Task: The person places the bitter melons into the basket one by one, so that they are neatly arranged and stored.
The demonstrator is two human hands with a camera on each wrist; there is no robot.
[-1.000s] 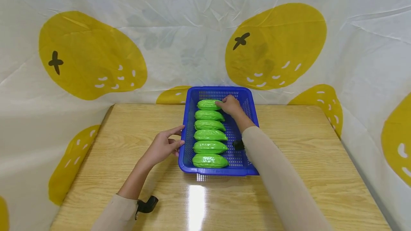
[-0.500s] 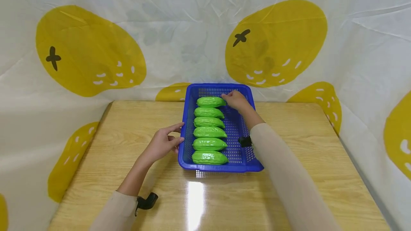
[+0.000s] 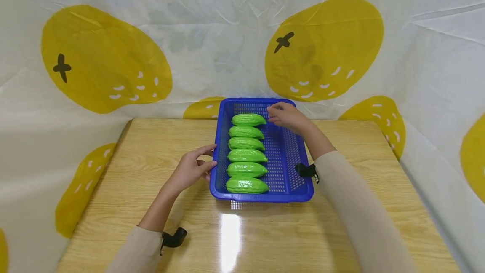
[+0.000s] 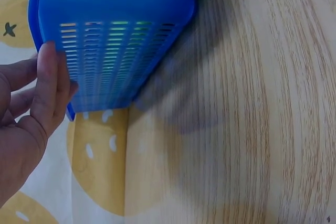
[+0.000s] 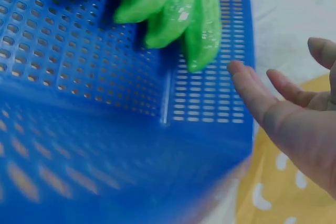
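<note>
A blue perforated plastic basket [image 3: 284, 197] stands on the table, with several glossy green toy bitter melons [image 3: 247, 156] inside. They lie crosswise in one column along its left half, their tapered tips pointing right. My left hand [image 3: 190, 169] touches the basket's left rim with fairly straight fingers; in the left wrist view its fingers [image 4: 48, 72] rest against the rim and outer wall. My right hand [image 3: 288, 118] is over the basket's far right corner, holding nothing, just right of the farthest melon. Its fingers [image 5: 249, 85] are spread apart in the right wrist view.
The wooden table [image 3: 163, 138] extends on both sides of the basket and in front of it. Behind, a white cloth [image 3: 216, 58] with large yellow fruit prints hangs close to the basket's far end, and it also covers both sides.
My right hand has let go of the farthest bitter melon and moved right, away from it. My left hand stays at the left rim. The head view has shifted slightly.
</note>
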